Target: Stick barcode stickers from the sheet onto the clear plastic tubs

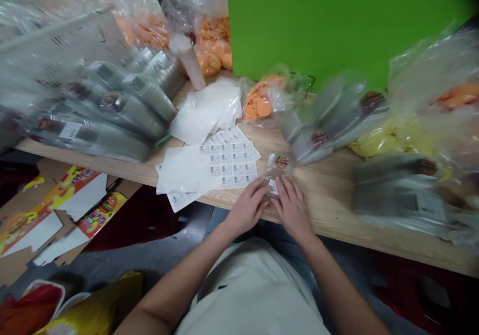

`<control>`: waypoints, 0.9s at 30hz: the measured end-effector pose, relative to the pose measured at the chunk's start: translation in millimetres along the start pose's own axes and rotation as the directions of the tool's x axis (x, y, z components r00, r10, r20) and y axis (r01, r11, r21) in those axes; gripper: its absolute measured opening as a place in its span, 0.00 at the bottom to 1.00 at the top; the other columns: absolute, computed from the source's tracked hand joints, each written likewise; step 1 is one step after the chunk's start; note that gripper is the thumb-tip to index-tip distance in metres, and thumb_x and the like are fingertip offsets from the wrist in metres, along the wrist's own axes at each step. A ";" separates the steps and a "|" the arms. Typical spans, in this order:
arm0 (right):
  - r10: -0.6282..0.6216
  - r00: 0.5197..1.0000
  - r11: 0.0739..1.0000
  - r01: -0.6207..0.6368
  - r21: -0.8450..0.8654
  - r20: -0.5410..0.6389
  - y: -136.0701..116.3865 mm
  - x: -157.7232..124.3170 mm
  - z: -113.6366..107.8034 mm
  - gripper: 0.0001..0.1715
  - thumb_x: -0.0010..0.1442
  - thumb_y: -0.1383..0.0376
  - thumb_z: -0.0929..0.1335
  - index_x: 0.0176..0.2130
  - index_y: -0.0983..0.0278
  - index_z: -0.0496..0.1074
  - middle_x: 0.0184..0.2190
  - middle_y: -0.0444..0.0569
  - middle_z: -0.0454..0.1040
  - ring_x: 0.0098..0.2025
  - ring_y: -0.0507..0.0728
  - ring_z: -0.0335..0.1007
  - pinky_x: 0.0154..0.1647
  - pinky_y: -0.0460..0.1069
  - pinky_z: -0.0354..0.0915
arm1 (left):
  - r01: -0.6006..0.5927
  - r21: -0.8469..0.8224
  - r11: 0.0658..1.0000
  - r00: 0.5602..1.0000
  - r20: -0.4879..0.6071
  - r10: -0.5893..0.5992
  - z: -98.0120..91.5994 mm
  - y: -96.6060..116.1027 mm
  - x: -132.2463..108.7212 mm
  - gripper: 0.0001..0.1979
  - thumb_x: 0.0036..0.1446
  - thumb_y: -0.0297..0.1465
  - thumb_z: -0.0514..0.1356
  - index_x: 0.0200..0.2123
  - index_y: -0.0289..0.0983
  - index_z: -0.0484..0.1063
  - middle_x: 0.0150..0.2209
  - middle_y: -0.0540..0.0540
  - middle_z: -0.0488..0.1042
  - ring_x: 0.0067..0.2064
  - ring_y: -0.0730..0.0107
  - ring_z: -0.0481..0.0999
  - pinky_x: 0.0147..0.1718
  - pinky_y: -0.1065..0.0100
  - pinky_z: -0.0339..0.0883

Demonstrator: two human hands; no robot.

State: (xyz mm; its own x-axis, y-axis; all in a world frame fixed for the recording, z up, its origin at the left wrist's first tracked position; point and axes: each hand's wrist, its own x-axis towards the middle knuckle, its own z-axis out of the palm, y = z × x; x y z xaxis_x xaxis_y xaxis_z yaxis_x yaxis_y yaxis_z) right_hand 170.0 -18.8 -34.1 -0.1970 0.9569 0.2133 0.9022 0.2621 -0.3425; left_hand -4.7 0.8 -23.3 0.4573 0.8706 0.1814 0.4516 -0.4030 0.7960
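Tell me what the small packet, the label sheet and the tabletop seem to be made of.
The packet looks like thin, clear, glossy plastic, since it is see-through and shiny. The label sheet seems to be matte white paper, lying thin and flat. The tabletop looks like pale unpainted wood, with faint grain showing.

A light wooden table point(329, 205) carries a sheet of barcode stickers point(228, 160) near its front edge. Just behind the sheet lies a pile of white paper point(205, 110). To the sheet's left sit stacked plastic-wrapped packs point(108, 110). Just to its right is a small clear packet point(279, 167), with blurred wrapped packs point(396, 190) farther right and a bag of orange pieces point(260, 103) behind and to the right.
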 end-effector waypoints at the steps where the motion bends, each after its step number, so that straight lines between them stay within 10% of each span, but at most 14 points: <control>1: -0.011 1.000 1.000 0.011 0.013 -0.009 0.3 -0.1 -0.7 0.31 0.61 0.59 0.60 0.61 0.62 0.51 0.59 0.57 0.58 0.59 0.64 0.53 0.54 0.61 0.57 | 0.047 -0.028 0.999 0.998 -0.045 -0.048 -5.2 3.5 -1.6 0.19 0.60 0.28 0.50 0.54 0.38 0.61 0.59 0.38 0.57 0.61 0.61 0.55 0.59 0.55 0.52; 5: -0.071 0.993 0.989 0.083 0.122 -0.097 -6.8 -1.6 -11.4 0.39 0.58 0.56 0.64 0.63 0.63 0.47 0.54 0.56 0.64 0.55 0.62 0.59 0.54 0.60 0.59 | 0.345 -0.352 0.870 0.890 -0.172 -0.422 -27.5 19.5 -4.9 0.15 0.59 0.34 0.53 0.49 0.38 0.66 0.49 0.40 0.68 0.51 0.63 0.67 0.50 0.59 0.61; 10: -0.125 0.981 0.967 0.153 0.202 -0.146 -21.7 -2.9 -24.0 0.41 0.56 0.56 0.66 0.62 0.60 0.47 0.53 0.55 0.65 0.53 0.62 0.61 0.51 0.59 0.61 | 0.537 -0.821 0.193 0.779 0.396 -0.486 -38.4 32.0 -0.2 0.21 0.48 0.36 0.64 0.46 0.35 0.68 0.38 0.44 0.73 0.36 0.71 0.73 0.39 0.67 0.67; 12: -0.137 0.986 0.969 0.153 0.192 -0.098 -22.8 -5.5 -32.2 0.41 0.55 0.55 0.66 0.62 0.62 0.49 0.51 0.56 0.66 0.52 0.62 0.62 0.50 0.58 0.63 | 0.553 -0.827 0.098 0.759 0.453 -0.468 -33.9 36.0 1.3 0.20 0.43 0.34 0.68 0.40 0.34 0.69 0.31 0.48 0.72 0.30 0.76 0.72 0.34 0.71 0.66; 17: -0.175 0.984 0.984 0.175 0.044 0.008 1.0 -26.2 -84.5 0.38 0.55 0.57 0.67 0.61 0.60 0.52 0.51 0.54 0.66 0.51 0.61 0.62 0.50 0.58 0.62 | 0.539 -0.712 0.450 0.841 0.423 -0.339 -14.5 56.1 9.7 0.15 0.48 0.37 0.64 0.37 0.35 0.69 0.31 0.49 0.71 0.33 0.73 0.71 0.35 0.70 0.65; 21: 0.022 0.970 0.992 -0.052 -0.118 -0.244 63.0 -45.5 -158.8 0.39 0.54 0.53 0.67 0.61 0.56 0.53 0.50 0.56 0.66 0.51 0.65 0.62 0.49 0.62 0.61 | 0.281 -0.445 0.850 0.942 0.296 -0.156 -8.8 68.5 20.0 0.19 0.55 0.37 0.58 0.50 0.41 0.66 0.49 0.43 0.67 0.50 0.64 0.67 0.49 0.63 0.61; 24: 0.145 0.953 0.971 -0.189 -0.148 -0.265 129.1 -52.6 -199.8 0.35 0.53 0.49 0.66 0.58 0.53 0.59 0.52 0.57 0.66 0.54 0.66 0.60 0.52 0.63 0.57 | 0.196 -0.303 0.933 0.966 0.221 -0.132 -9.1 60.9 20.0 0.15 0.57 0.35 0.55 0.49 0.41 0.67 0.49 0.43 0.68 0.51 0.64 0.67 0.51 0.61 0.60; 27: 0.186 0.982 0.982 -0.186 -0.012 -0.023 183.9 -57.2 -210.4 0.33 0.48 0.46 0.68 0.53 0.50 0.66 0.50 0.55 0.70 0.52 0.67 0.65 0.50 0.65 0.59 | 0.157 -0.116 0.981 0.985 0.085 -0.147 -19.1 40.3 10.7 0.12 0.59 0.33 0.52 0.46 0.40 0.68 0.47 0.43 0.69 0.51 0.63 0.67 0.51 0.60 0.62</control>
State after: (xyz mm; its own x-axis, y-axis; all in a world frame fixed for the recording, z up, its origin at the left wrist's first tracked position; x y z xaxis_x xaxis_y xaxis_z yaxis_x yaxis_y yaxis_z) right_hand 427.9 -51.7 83.3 -0.0167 0.9858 0.1670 0.9278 0.0776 -0.3650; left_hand 3.8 -0.8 21.8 0.4493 0.8933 0.0121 0.4254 -0.2258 0.8764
